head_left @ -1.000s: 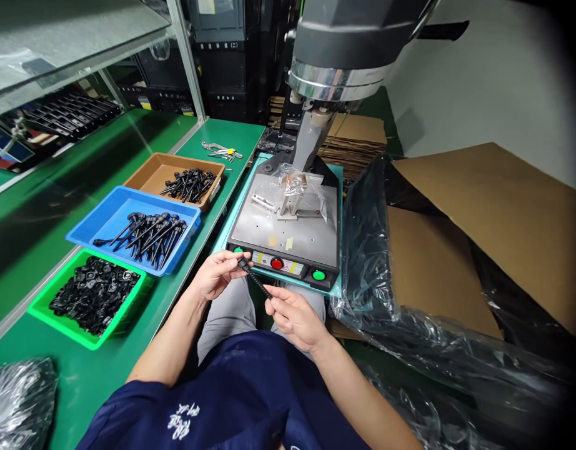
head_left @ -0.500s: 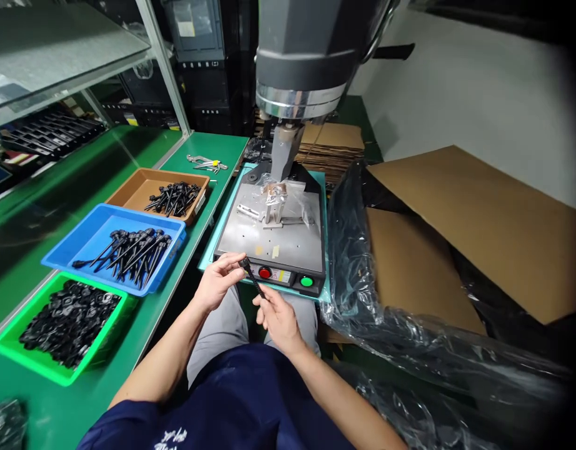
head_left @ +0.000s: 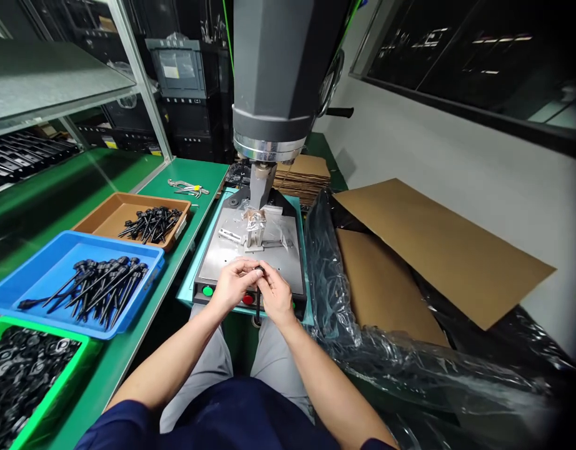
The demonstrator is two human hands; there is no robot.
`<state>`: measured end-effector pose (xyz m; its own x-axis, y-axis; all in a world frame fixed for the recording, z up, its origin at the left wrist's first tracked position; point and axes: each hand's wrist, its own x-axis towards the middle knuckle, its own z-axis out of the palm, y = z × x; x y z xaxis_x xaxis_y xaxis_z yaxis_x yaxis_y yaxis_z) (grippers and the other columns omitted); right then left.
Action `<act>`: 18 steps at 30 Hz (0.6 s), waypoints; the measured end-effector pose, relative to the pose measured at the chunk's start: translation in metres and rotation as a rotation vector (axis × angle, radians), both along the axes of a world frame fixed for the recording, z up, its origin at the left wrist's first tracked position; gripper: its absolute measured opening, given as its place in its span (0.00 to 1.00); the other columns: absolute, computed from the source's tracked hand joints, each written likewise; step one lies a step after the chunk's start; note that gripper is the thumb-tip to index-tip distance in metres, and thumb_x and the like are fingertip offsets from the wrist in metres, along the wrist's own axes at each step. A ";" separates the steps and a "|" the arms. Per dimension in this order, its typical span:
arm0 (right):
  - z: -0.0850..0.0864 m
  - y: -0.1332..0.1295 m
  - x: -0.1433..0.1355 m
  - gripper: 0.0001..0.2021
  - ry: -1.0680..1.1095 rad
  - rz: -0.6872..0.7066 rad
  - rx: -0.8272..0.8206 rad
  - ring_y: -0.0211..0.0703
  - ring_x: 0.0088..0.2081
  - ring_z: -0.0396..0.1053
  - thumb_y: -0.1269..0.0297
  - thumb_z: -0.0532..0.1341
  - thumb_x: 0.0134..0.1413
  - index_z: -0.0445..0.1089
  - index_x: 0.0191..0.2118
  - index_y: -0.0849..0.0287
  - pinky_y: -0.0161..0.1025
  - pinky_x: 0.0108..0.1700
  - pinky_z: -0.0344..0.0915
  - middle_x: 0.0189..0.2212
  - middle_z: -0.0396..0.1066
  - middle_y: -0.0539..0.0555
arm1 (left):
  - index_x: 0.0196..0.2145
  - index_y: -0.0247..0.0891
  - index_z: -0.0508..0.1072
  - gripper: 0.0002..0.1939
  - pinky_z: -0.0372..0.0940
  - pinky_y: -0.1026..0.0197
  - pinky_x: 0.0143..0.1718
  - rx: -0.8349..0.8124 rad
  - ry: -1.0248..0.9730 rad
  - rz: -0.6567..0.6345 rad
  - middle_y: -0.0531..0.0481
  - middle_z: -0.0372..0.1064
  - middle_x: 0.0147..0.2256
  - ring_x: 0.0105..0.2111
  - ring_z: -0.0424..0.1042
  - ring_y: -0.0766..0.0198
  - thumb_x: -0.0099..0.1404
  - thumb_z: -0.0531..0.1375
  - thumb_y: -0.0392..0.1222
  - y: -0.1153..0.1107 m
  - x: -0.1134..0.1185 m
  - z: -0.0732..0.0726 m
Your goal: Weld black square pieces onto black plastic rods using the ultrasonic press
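Both hands meet over the front edge of a bench machine's metal base plate (head_left: pixel 213 265). My left hand (head_left: pixel 234 286) pinches the head of a black stemmed plastic part (head_left: pixel 258 301). My right hand (head_left: pixel 276 297) grips the same part from the other side, and its stem hangs down between the hands. Fingers cover most of the head. Behind them, a small metal fixture (head_left: pixel 254 236) with clear film about it stands on the plate. The machine's tapered metal tool (head_left: pixel 260 187) points down just above this fixture.
On the green bench at left, a brown tray (head_left: pixel 100 215) and a blue tray (head_left: pixel 39 262) hold black stemmed parts. A green bin (head_left: pixel 58 390) holds small black pieces. Pliers (head_left: pixel 187 187) lie behind them. Cardboard (head_left: pixel 447 250) and black plastic sheeting (head_left: pixel 325 269) are at right.
My hands have come together and moved up over the plate's front edge. The black part has turned from slanting to upright, stem down. The camera view has shifted.
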<state>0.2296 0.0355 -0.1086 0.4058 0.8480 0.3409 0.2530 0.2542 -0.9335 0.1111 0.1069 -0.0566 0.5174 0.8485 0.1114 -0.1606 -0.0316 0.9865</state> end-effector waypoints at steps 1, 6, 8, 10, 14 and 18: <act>0.000 0.006 0.004 0.22 0.029 -0.002 -0.004 0.48 0.44 0.73 0.54 0.58 0.63 0.67 0.59 0.57 0.45 0.50 0.70 0.47 0.73 0.60 | 0.34 0.37 0.81 0.13 0.69 0.61 0.31 0.058 0.009 0.029 0.44 0.71 0.40 0.34 0.72 0.61 0.54 0.70 0.47 0.005 0.002 0.000; -0.004 0.050 0.029 0.20 0.142 -0.128 -0.132 0.43 0.32 0.74 0.59 0.59 0.58 0.68 0.55 0.58 0.41 0.38 0.72 0.39 0.74 0.55 | 0.43 0.40 0.78 0.13 0.69 0.57 0.42 0.634 0.228 0.305 0.43 0.68 0.46 0.46 0.70 0.56 0.60 0.66 0.46 0.048 0.011 -0.006; -0.004 0.071 0.039 0.19 0.087 -0.153 -0.179 0.42 0.31 0.74 0.62 0.59 0.55 0.69 0.53 0.57 0.41 0.38 0.71 0.40 0.74 0.54 | 0.47 0.40 0.75 0.18 0.67 0.51 0.48 0.859 0.317 0.411 0.41 0.67 0.49 0.49 0.68 0.53 0.61 0.66 0.46 0.071 0.018 -0.010; -0.001 0.091 0.046 0.19 0.000 -0.165 -0.178 0.43 0.32 0.73 0.65 0.59 0.54 0.70 0.52 0.56 0.42 0.40 0.70 0.39 0.75 0.54 | 0.52 0.38 0.72 0.22 0.65 0.47 0.52 1.016 0.400 0.447 0.37 0.66 0.52 0.52 0.66 0.50 0.60 0.66 0.46 0.092 0.026 -0.014; 0.010 0.118 0.052 0.17 -0.152 -0.223 -0.109 0.44 0.36 0.72 0.66 0.59 0.54 0.72 0.50 0.56 0.44 0.45 0.69 0.37 0.75 0.54 | 0.52 0.38 0.73 0.17 0.65 0.50 0.51 1.173 0.470 0.428 0.37 0.67 0.53 0.52 0.67 0.51 0.66 0.59 0.40 0.120 0.037 -0.017; 0.022 0.129 0.054 0.16 -0.272 -0.293 0.029 0.43 0.34 0.69 0.67 0.60 0.52 0.73 0.47 0.58 0.44 0.45 0.69 0.40 0.71 0.56 | 0.46 0.40 0.76 0.13 0.67 0.54 0.47 1.193 0.412 0.451 0.41 0.71 0.48 0.47 0.70 0.57 0.69 0.54 0.37 0.135 0.038 -0.015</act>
